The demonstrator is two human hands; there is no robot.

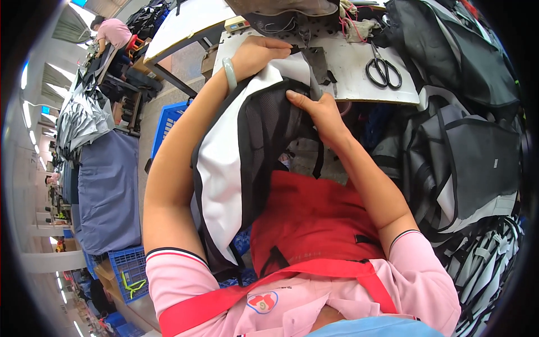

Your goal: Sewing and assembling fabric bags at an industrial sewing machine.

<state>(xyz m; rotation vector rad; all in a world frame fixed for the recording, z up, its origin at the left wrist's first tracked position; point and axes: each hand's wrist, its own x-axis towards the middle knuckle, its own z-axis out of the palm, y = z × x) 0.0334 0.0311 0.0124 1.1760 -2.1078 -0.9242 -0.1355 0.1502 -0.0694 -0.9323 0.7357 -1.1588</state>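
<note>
A partly sewn bag piece point(222, 163), white with black edging and a dark mesh side, hangs from the sewing table down across my lap. My left hand point(258, 58), with a pale bangle on its wrist, holds the far edge, fingers close together and pointing right beside the sewing machine's needle area point(305, 38). Its thumb is hidden. My right hand point(324, 115) grips the right edge, thumb on top and the other fingers mostly hidden behind the fabric. Under the sewing machine point(281, 8), the top end of the piece lies on the table.
Black-handled scissors point(383, 70) lie on the white sewing table point(351, 84), right of the machine. Dark bag pieces point(477, 163) are heaped at the right. A blue crate point(165, 126) stands left of my arm. A person in pink point(114, 33) works at the far left.
</note>
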